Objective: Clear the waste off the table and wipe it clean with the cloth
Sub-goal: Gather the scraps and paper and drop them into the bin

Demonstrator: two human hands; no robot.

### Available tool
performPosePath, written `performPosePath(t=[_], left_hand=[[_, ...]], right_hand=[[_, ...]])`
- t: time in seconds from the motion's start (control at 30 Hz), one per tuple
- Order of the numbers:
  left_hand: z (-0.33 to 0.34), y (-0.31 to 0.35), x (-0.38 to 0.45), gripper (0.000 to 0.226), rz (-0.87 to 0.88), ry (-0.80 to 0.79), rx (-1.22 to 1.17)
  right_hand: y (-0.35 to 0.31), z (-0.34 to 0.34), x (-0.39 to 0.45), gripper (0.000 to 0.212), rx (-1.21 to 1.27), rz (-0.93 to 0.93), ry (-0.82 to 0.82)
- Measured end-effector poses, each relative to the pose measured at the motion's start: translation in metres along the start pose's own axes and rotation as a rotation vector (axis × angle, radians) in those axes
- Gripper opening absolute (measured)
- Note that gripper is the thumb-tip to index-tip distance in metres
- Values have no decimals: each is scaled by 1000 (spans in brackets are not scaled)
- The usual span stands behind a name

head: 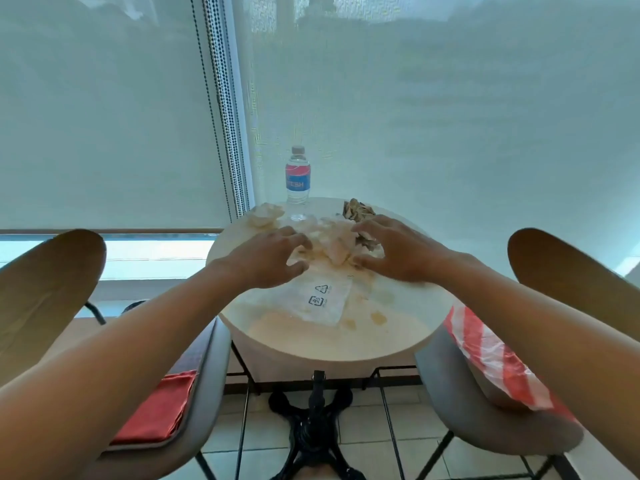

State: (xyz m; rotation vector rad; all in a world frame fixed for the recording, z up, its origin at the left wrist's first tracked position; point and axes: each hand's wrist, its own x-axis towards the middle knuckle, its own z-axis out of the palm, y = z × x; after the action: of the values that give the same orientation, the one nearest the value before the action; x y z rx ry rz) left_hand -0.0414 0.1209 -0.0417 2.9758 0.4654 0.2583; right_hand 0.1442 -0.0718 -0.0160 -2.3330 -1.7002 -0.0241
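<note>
A small round cream table (329, 341) carries crumpled tissue waste (334, 242) at its middle and another crumpled wad (265, 214) at the far left. A clear plastic bag (320, 299) lies flat nearer me, beside brownish spill stains (377, 317). Dry brown scraps (358, 209) sit at the far right. My left hand (273, 259) and my right hand (391, 252) hover on either side of the tissue pile, fingers spread and loosely curved, holding nothing. A folded red cloth (156, 410) lies on the left chair's seat.
A water bottle (297, 176) with a red and blue label stands at the table's far edge. Two grey chairs (207, 393) with wooden backs flank the table. On the right chair (485, 420) lies a red-and-white striped plastic bag (495, 358). Window blinds hang behind.
</note>
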Motion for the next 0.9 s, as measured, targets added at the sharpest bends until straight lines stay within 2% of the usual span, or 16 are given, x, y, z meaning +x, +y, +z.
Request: performPosePath(t=[0.2,0.4,0.7,0.9], left_hand=[[2,-13,7,33,-32,80,-16],[-3,-14,13,30,-101,124,3],[-5,1,21,30,-223,130,43],[-5,15,22,30,-248,130,61]], right_hand=[[-1,17,40,67,-154,-84,42],[7,30,79,70,-227,-127,-44],[21,29,96,51,-154,-309,-50],[31,23,94,39,31,-398,28]])
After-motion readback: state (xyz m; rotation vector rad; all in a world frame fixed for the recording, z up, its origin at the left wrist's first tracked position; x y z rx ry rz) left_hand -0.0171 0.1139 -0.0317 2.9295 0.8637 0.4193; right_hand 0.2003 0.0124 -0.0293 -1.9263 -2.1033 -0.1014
